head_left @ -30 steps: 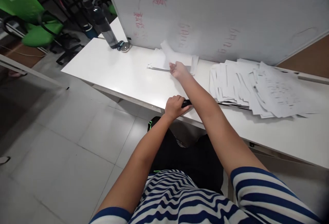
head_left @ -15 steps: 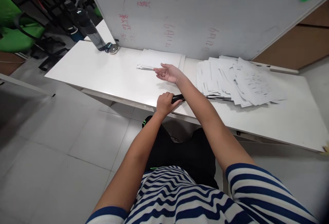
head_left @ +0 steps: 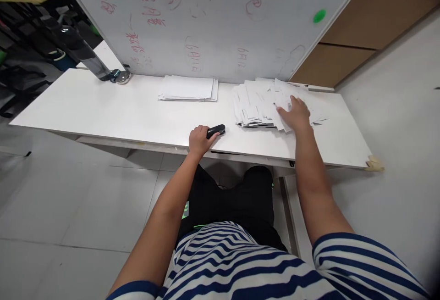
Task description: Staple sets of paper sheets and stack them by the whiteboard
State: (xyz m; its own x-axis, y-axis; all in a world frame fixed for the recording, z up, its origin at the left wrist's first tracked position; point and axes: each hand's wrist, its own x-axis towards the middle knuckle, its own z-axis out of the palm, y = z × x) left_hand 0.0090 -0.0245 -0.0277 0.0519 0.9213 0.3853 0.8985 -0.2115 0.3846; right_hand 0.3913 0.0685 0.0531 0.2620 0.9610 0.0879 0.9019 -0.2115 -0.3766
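Observation:
My left hand (head_left: 200,140) is wrapped round one end of a black stapler (head_left: 216,130), which rests on the white table near its front edge. My right hand (head_left: 296,114) is over a loose, uneven pile of paper sheets (head_left: 256,100), thumb and fingers spread. Its fingertips reach the top sheets; whether they press on them I cannot tell. A neater stack of paper (head_left: 189,88) lies farther left, at the back of the table against the whiteboard.
A whiteboard (head_left: 206,29) with red writing stands along the back of the white table (head_left: 103,112). At the left end is a tall dark bottle (head_left: 85,52) beside a small round object (head_left: 123,76). A wall (head_left: 388,80) rises at the right.
My right hand has moved from near the neat stack, across to the right, onto the loose pile. The left hand still holds the stapler. The view has turned to the right.

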